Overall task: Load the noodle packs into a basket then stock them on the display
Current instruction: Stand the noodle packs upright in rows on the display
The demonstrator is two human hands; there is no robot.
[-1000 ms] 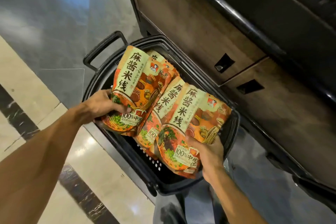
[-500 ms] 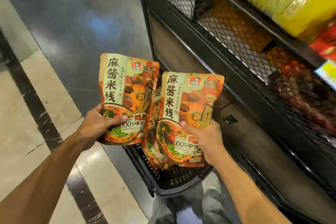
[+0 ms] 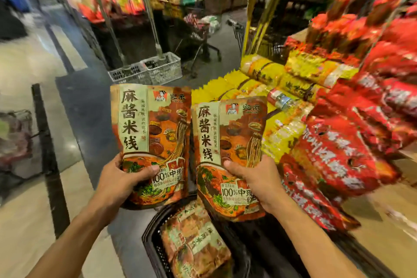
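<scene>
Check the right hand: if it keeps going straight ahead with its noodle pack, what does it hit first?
Probably the yellow packs on the display, just beyond the noodle pack that the right hand holds. Red packs lie further right. Depth is unclear in this one view.

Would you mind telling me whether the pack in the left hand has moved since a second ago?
Yes. The pack in the left hand has risen clear of the basket.

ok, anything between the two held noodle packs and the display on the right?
Nothing visible. The left hand and right hand each hold a noodle pack upright above the basket; the display lies open, already piled with red and yellow packs.
</scene>
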